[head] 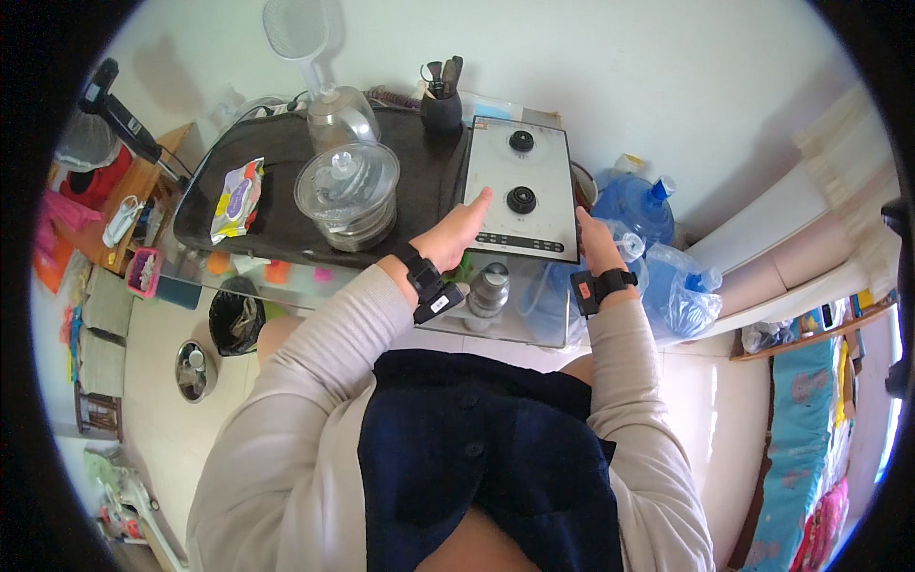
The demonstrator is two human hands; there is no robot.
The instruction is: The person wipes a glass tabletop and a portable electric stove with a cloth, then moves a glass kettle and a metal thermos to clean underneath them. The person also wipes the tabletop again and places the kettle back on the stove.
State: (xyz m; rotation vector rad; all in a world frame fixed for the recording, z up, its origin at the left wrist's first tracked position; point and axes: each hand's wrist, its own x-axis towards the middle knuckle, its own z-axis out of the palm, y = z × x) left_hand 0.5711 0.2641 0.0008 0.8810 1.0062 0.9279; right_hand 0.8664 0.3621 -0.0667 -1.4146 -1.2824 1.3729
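A white-topped, black-edged electric tea stove (494,163) with two round black fittings lies at the right of a dark tea tray. My left hand (457,232) grips its left side, the thumb over the top surface and the fingers hidden. At its right edge my right hand (595,239) holds the side, thumb along the rim. Left of the stove, a lidded glass pot (347,189) stands on the dark tea tray (275,150). Behind that pot is a glass kettle (339,118), and a wipes packet (238,200) lies farther left.
A dark holder with tea tools (442,113) stands behind the stove's left corner. Beneath the glass tabletop is a steel flask (488,289). Large blue water bottles (636,204) stand on the right. A black-lined bin (236,322) and a steel bowl (194,372) are at lower left.
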